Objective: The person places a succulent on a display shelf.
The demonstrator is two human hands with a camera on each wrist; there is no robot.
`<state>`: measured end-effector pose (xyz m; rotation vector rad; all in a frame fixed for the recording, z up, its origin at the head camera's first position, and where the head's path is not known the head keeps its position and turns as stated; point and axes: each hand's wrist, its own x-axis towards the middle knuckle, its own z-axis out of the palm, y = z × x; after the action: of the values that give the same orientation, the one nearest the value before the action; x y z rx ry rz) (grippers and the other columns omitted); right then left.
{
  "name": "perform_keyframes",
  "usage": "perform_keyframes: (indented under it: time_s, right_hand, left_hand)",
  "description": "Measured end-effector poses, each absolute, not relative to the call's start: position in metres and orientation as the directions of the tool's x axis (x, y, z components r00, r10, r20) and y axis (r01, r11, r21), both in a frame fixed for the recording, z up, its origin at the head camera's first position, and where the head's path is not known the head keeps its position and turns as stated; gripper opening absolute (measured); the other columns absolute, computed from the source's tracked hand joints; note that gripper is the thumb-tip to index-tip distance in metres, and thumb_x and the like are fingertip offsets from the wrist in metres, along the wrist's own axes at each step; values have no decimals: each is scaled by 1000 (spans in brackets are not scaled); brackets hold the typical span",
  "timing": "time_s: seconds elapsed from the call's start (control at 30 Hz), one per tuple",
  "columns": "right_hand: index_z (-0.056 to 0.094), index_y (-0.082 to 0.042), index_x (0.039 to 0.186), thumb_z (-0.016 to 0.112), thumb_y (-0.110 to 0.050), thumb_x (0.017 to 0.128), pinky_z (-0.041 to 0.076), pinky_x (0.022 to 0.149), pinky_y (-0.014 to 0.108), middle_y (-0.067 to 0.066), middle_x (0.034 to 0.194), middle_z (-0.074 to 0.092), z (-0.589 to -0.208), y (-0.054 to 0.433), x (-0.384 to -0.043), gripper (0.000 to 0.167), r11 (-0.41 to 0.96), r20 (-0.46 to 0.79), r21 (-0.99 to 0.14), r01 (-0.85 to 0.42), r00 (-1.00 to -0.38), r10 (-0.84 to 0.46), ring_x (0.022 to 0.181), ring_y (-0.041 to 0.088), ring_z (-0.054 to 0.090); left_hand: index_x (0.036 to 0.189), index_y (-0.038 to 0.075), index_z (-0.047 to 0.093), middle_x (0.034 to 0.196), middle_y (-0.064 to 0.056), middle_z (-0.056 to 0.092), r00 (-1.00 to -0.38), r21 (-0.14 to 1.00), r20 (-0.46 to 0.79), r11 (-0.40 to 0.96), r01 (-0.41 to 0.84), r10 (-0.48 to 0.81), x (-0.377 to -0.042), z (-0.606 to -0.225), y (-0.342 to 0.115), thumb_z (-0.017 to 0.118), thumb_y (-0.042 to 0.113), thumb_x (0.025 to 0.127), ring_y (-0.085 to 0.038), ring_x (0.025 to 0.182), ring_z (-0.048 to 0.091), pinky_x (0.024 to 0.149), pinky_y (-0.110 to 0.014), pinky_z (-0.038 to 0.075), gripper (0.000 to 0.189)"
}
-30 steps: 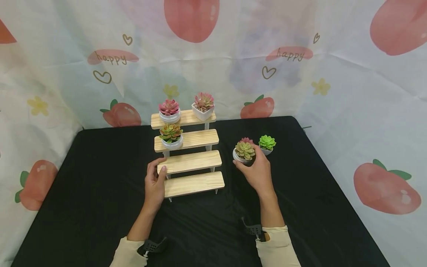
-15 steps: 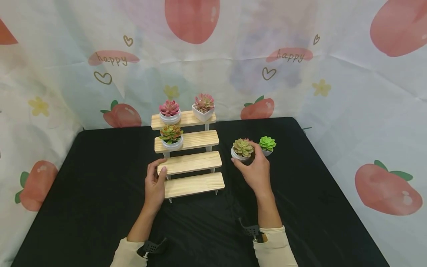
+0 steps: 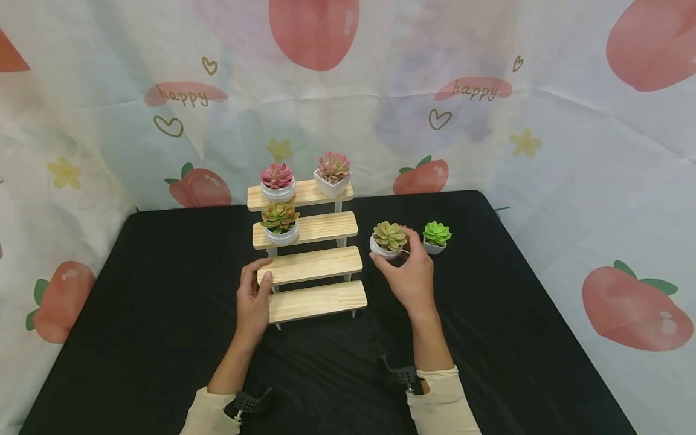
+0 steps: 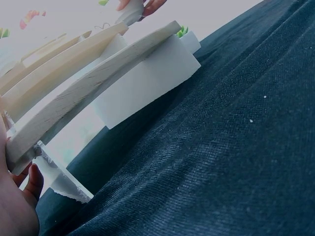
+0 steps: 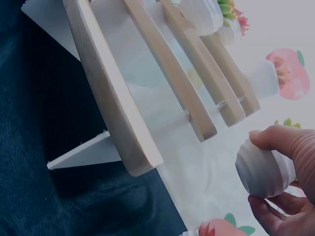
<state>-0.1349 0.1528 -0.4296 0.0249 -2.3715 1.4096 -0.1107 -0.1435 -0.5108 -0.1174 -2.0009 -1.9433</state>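
Note:
In the head view my right hand [image 3: 410, 275] grips a pale green succulent in a round white pot [image 3: 387, 246], right of the wooden tiered plant stand [image 3: 310, 266]. The right wrist view shows the thumb and fingers around that ribbed pot [image 5: 261, 169], lifted off the cloth. My left hand [image 3: 253, 299] holds the left end of the stand's lower shelves. On the top shelf sit a pink succulent in a round pot [image 3: 278, 181] and a pink succulent in a heart-shaped pot [image 3: 333, 175]. A reddish-green succulent [image 3: 280, 222] stands at the second shelf's left.
A bright green succulent in a small white pot [image 3: 437, 237] stands on the black cloth [image 3: 489, 302], right of my right hand. Red succulent leaves [image 5: 207, 229] show at the right wrist view's bottom edge. A patterned curtain [image 3: 348, 121] hangs behind the table.
My right hand has carried the pale green succulent left and slightly up, towards the stand. The red succulent behind it is now out of sight in the head view. The left hand has stayed put.

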Motion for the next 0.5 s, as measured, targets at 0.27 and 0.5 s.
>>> perform_keyframes:
  time_s: [0.27, 0.5]
  right_hand:
    - [54, -4, 141, 89, -15, 83, 50, 95, 51, 16, 129, 63, -428, 148, -139, 69, 495, 369, -834, -244, -914, 171, 118, 31, 60]
    - [52, -3, 141, 89, -15, 83, 50, 95, 47, 17, 128, 63, -422, 142, -141, 70, 487, 365, -839, -242, -914, 175, 115, 31, 62]
  left_hand:
    - [137, 3, 57, 134, -9, 46, -927, 943, 333, 50, 330, -173, -112, -514, -145, 49, 6, 109, -21, 129, 39, 96, -28, 33, 29]
    - [138, 2, 56, 134, -10, 46, -930, 947, 320, 43, 318, -179, -112, -515, -145, 50, 2, 108, -20, 128, 38, 96, -28, 33, 30]
